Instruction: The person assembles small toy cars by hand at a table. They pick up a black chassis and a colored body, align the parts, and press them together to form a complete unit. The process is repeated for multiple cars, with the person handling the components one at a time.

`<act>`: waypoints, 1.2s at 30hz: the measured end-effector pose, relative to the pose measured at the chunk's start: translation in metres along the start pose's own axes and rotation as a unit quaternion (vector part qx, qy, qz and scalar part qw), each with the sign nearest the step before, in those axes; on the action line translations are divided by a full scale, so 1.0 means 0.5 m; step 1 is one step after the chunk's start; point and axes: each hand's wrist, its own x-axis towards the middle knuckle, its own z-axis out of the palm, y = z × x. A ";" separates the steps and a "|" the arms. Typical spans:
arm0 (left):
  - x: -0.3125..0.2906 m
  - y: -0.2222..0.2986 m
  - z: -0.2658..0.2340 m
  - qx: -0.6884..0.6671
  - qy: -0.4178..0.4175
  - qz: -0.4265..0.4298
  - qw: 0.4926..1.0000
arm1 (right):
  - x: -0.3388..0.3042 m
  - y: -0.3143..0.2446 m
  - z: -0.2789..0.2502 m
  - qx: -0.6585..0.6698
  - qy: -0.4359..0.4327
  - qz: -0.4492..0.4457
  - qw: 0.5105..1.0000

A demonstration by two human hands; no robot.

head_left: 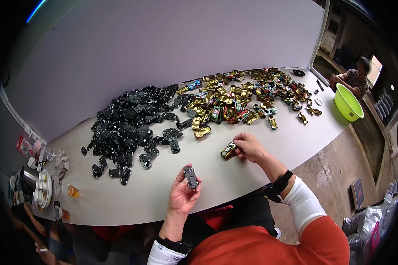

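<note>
The right hand (pixel 251 149) covers part of a shiny gold-and-white toy car (pixel 227 151). Black plastic car bases (pixel 127 115), heaped by the surface's (pixel 132 198) back edge, hide those beneath.

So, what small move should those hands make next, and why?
Probably bring the gold-toned toy car body in the right hand toward the grey toy car chassis in the left hand, since each hand has one piece and the two are apart.

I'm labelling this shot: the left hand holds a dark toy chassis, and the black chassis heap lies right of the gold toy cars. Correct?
One slip: the head view shows the black chassis heap lying left of the gold toy cars. The left hand does hold a dark toy chassis.
</note>
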 end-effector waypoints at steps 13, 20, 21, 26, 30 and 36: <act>-0.013 -0.011 -0.022 -0.009 -0.003 -0.020 1.000 | -0.023 0.034 0.012 -0.391 0.092 -0.300 0.865; -0.014 -0.009 -0.037 0.010 -0.041 -0.034 0.999 | -0.066 -0.021 0.013 -0.601 -0.058 -0.357 0.712; -0.014 -0.010 -0.039 0.016 -0.049 -0.037 0.998 | -0.061 -0.022 0.012 -0.614 -0.072 -0.368 0.694; -0.019 -0.012 -0.041 0.012 -0.045 -0.031 0.998 | -0.047 -0.019 0.007 -0.622 -0.054 -0.338 0.704; -0.017 -0.016 -0.036 0.021 0.000 -0.063 0.998 | -0.056 -0.013 -0.003 -0.596 -0.066 -0.353 0.718; -0.035 -0.012 0.009 0.442 -0.004 0.111 0.890 | -0.179 -0.040 0.089 -0.166 -0.282 -0.089 0.941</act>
